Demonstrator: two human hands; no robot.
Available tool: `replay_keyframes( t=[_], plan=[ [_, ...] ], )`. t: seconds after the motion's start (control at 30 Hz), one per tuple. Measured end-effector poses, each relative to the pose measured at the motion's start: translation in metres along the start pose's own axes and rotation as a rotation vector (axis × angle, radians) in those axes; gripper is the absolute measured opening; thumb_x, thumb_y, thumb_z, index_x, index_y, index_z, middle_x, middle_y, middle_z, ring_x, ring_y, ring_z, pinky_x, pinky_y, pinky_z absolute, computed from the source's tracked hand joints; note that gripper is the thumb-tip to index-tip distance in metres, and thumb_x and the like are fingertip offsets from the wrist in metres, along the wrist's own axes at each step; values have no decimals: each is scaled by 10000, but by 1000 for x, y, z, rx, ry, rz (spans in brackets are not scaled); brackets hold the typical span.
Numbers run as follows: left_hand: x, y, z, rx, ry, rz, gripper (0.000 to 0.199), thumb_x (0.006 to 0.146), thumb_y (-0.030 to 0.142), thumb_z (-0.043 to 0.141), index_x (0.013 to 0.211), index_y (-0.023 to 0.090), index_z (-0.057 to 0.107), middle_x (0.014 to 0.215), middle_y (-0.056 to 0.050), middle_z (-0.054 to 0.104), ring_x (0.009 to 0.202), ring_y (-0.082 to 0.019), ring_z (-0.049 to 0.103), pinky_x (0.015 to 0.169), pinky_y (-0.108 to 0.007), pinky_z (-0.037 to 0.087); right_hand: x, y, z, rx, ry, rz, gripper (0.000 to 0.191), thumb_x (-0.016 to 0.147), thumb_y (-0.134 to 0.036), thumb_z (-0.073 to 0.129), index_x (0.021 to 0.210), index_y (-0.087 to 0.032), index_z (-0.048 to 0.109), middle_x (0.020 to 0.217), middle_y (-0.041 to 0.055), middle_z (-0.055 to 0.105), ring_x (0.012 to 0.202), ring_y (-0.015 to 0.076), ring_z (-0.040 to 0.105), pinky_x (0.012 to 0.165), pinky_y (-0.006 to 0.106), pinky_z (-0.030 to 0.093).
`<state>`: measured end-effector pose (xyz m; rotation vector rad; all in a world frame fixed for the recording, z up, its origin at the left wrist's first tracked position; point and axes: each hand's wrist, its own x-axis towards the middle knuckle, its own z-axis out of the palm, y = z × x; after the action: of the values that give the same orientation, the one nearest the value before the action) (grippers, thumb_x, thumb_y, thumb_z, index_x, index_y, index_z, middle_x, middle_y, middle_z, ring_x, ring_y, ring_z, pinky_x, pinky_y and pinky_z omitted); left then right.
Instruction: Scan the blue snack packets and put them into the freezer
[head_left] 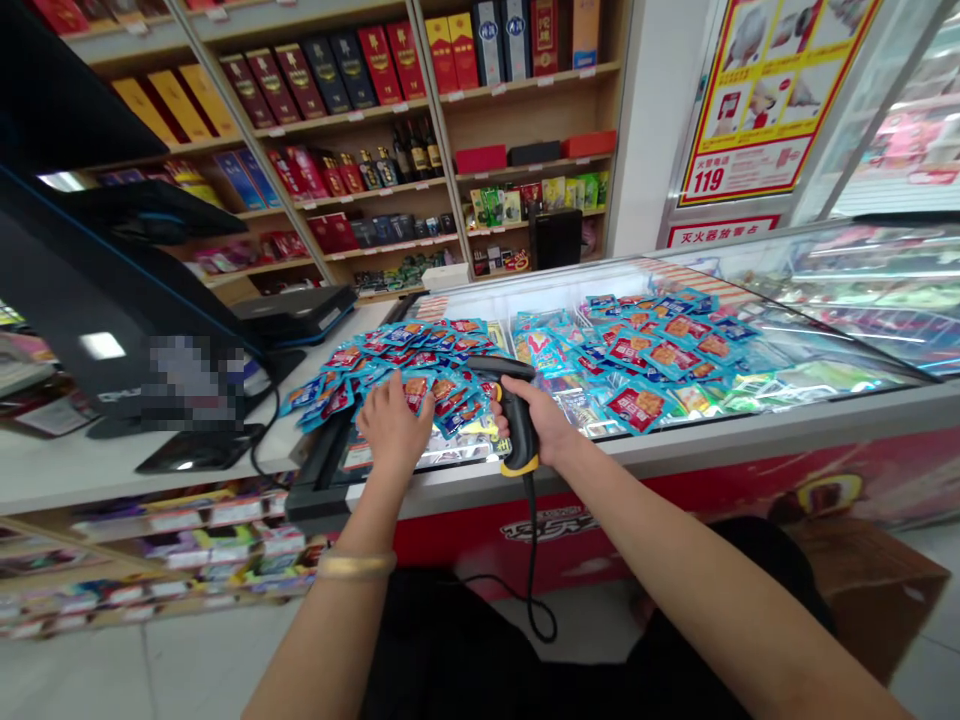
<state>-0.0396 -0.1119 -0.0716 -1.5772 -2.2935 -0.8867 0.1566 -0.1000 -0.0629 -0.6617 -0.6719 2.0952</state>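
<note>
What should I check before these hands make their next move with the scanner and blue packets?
1. Scanner gripped: ok, the right hand is wrapped around its handle.
2. Cable clear of the hands: ok, it hangs below them.
3. Packet gripped by the left hand: cannot tell; it is at the left pile.
4. Piles apart: ok, a gap separates the right pile.
5. Barcode facing scanner: cannot tell.
</note>
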Motion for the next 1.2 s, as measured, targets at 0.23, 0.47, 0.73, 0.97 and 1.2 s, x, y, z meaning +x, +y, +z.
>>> replay_keyframes(
  t=[0.23,0.47,0.73,0.97,1.2],
  plan=[
    [-8,2,9,45,14,19,642,878,492,516,1411,136,481,1492,-228,424,1410,-396,327,1127,-603,241,6,9,9,-47,82,17,296,909,-308,547,668,-139,573,518,-18,543,391,69,476,381,180,402],
    [-8,-1,2,-76,238,120,557,868,455,542,1349,176,529,1449,-201,463,1371,-374,376,1117,-573,236,-12,-2,-5,-35,37,-58,235,872,-328,592,728,-143,590,561,-16,561,420,72,490,386,176,417],
    [-39,79,33,-460,138,509,496,857,346,594,1310,166,506,1308,-185,519,1260,-299,487,1059,-462,398,-76,-58,-76,-130,114,-276,232,755,-371,712,762,-175,588,620,-14,570,463,76,485,402,176,411],
    [-86,194,60,-526,-279,657,606,783,414,707,1291,157,501,1284,-165,546,1215,-276,535,1023,-403,450,-115,-101,-137,-139,296,-402,226,733,-368,712,781,-177,602,606,-12,554,456,80,454,394,181,406],
    [-90,220,63,-238,-397,555,639,711,554,739,1152,113,601,1190,-178,587,1165,-340,536,968,-435,444,-113,-109,-151,-136,270,-384,232,748,-386,701,790,-184,594,617,-7,555,462,91,449,391,195,413]
  ],
)
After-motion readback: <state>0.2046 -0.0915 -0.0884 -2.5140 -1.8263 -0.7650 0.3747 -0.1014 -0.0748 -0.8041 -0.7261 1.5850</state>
